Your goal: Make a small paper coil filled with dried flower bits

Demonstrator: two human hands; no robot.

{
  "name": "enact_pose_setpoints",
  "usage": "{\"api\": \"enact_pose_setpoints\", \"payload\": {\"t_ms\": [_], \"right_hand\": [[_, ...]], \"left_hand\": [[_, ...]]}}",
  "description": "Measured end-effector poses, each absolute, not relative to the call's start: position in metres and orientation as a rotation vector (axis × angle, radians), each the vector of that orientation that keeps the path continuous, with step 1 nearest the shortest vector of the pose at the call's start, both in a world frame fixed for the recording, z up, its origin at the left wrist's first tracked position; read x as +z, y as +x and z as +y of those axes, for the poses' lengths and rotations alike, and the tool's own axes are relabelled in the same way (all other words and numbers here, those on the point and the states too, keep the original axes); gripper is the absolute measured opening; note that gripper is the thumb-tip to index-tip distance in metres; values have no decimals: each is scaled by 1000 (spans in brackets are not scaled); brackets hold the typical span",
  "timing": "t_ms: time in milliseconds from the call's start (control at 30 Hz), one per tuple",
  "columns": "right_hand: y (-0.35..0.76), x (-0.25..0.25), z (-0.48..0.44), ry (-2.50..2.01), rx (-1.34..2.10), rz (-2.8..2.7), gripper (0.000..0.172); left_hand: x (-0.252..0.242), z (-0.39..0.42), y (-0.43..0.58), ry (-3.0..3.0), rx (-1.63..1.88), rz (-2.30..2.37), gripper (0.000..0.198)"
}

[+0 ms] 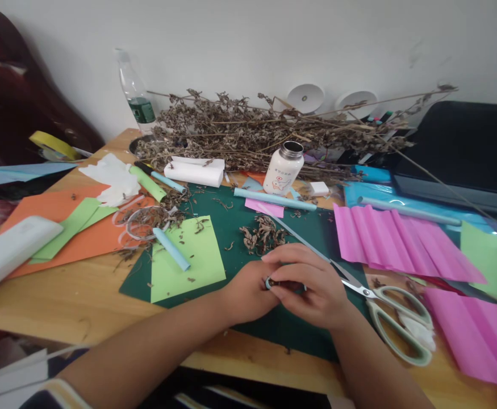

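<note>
Both hands meet over the dark green cutting mat (231,227) near the table's front edge. My left hand (248,292) is closed around a small light-blue paper tube (270,282) with dried plant bits at its open end. My right hand (308,284) pinches at that same tube end, fingers curled together. A small pile of dried leaves (262,234) lies on the mat just beyond the hands. Pale green scissors (395,318) lie right of my right hand, blades pointing up-left.
Dried branches (274,128) are heaped at the back by a white bottle (283,168) and a plastic water bottle (136,94). Pleated pink paper (397,241), lime paper (186,261), orange paper (82,227), rolled blue tubes (171,249) and a tape roll (54,145) crowd the wooden table.
</note>
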State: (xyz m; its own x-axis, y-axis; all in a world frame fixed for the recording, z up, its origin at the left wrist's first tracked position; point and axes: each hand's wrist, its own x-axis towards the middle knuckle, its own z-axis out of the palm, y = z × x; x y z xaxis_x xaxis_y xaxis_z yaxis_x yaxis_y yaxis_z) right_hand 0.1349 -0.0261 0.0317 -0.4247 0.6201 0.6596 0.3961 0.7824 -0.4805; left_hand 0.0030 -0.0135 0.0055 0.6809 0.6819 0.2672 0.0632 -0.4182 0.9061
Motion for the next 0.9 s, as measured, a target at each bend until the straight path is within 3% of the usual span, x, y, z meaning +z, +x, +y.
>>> {"api": "enact_pose_setpoints", "payload": {"t_ms": [400, 667, 733, 900], "right_hand": [[136, 36, -29, -861, 598, -2073, 12], [141, 30, -23, -649, 408, -2181, 9], [144, 30, -22, -587, 341, -2196, 17], [144, 31, -21, -555, 328, -2198, 17]], "left_hand": [[4, -15, 3, 1883, 732, 637, 20], [4, -15, 3, 1893, 665, 738, 12], [4, -14, 2, 1862, 665, 741, 10], [6, -12, 2, 1827, 747, 651, 16]]}}
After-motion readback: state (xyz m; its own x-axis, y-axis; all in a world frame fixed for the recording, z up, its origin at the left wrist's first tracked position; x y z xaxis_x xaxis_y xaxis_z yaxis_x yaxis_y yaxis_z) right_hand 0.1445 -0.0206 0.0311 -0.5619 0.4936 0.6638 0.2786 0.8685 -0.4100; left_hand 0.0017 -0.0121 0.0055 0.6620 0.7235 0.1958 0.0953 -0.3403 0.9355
